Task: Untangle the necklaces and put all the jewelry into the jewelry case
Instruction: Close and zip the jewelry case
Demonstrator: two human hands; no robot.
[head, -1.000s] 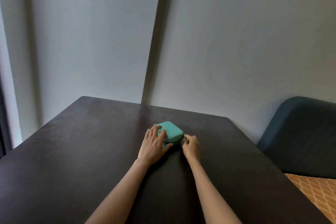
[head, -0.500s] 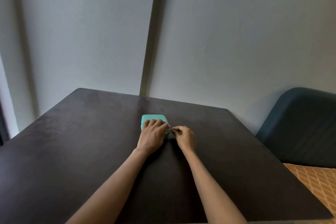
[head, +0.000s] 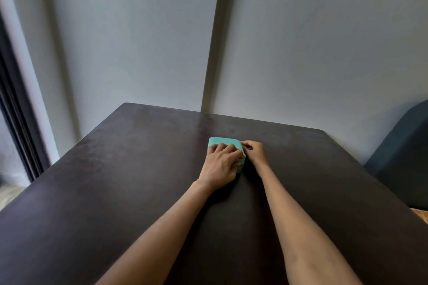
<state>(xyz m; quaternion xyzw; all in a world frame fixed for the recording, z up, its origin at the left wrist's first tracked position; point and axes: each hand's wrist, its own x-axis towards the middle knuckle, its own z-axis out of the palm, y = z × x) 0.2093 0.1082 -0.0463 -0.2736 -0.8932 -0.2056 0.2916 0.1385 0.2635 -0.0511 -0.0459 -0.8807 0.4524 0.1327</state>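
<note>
A small teal jewelry case (head: 222, 141) lies shut on the dark table (head: 115, 180), a little beyond the middle. My left hand (head: 221, 164) rests flat on its lid, fingers spread over the top and thumb along the near right side. My right hand (head: 254, 152) sits against the case's right side with its fingers curled, pinching at the case's edge where the zipper runs; the pull itself is too small to make out. No necklaces or other jewelry show anywhere in view.
The table's far edge meets a pale wall. A dark blue upholstered seat (head: 403, 157) stands past the table's right edge, and a dark window frame (head: 14, 122) runs down the left.
My right hand has slid from the case's near right corner round to its right side. My left hand stays on the lid, and the case has turned slightly under it.
</note>
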